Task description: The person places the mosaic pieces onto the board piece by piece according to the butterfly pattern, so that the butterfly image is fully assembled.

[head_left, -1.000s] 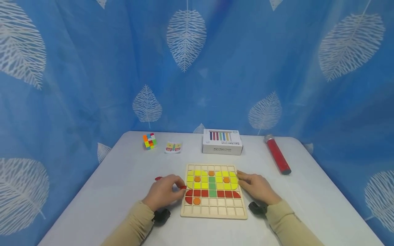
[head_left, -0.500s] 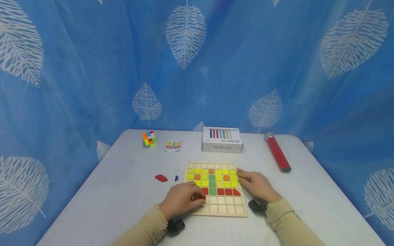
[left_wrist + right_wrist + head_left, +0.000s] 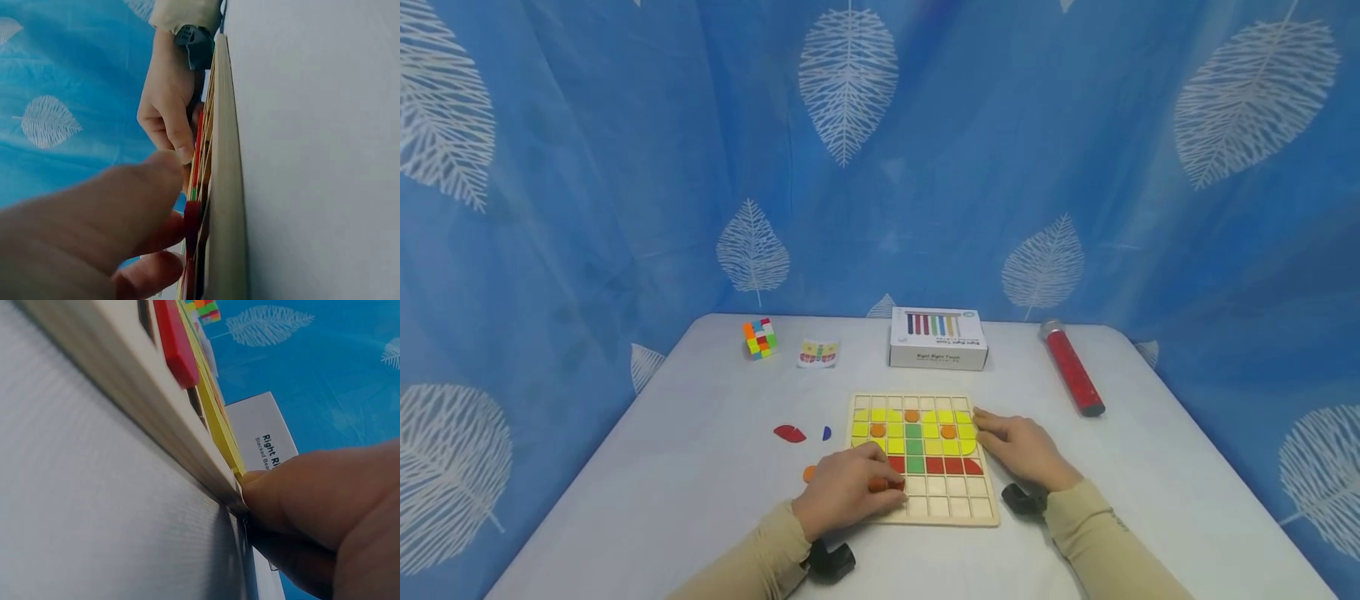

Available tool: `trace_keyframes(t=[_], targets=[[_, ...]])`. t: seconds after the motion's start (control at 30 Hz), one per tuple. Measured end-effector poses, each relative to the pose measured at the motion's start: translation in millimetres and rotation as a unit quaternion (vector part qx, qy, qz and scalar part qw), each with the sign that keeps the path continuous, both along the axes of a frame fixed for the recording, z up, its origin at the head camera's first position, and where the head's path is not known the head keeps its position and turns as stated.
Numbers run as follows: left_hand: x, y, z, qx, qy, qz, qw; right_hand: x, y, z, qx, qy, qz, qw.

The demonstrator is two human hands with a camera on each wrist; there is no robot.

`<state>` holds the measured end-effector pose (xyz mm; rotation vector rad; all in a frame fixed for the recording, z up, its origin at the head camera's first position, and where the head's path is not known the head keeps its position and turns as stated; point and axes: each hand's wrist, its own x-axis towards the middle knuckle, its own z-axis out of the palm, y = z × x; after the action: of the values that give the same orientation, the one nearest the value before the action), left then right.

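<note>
My left hand (image 3: 850, 487) is over the lower left of the wooden grid board (image 3: 955, 507), pinching a red tile (image 3: 192, 219); its outline is mostly hidden by the fingers. An orange round tile (image 3: 877, 483) shows beneath that hand. Yellow tiles (image 3: 967, 446), green tiles (image 3: 913, 447) and a red row (image 3: 953, 466) fill several squares above and beside it. At the board's right edge, my right hand (image 3: 1026, 450) grips the rim, with the thumb against a yellow tile (image 3: 215, 428) in the right wrist view.
Left of the board lie red tiles (image 3: 790, 433), a blue half-round tile (image 3: 827, 433) and an orange disc (image 3: 809, 473). Farther back are a puzzle cube (image 3: 760, 339), a pattern card (image 3: 817, 353), a white box (image 3: 937, 340) and a red microphone (image 3: 1072, 371).
My left hand has moved right from the board's left edge onto its lower squares, carrying the red tile. The right hand has stayed at the right edge.
</note>
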<state>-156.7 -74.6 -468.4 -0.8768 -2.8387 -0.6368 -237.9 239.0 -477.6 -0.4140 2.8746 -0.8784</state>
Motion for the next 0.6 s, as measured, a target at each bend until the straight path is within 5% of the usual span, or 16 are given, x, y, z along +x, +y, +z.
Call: trace_keyframes(t=[0.17, 0.6], targets=[[0.2, -4.1, -0.1, 0.002, 0.010, 0.003, 0.9999, -1.3, -0.6, 0.4, 0.003, 0.001, 0.002, 1.0000], [-7.1, -0.5, -6.4, 0.069, -0.054, 0.063, 0.9941, -0.9, -1.0, 1.2, 0.007, 0.005, 0.003, 1.0000]])
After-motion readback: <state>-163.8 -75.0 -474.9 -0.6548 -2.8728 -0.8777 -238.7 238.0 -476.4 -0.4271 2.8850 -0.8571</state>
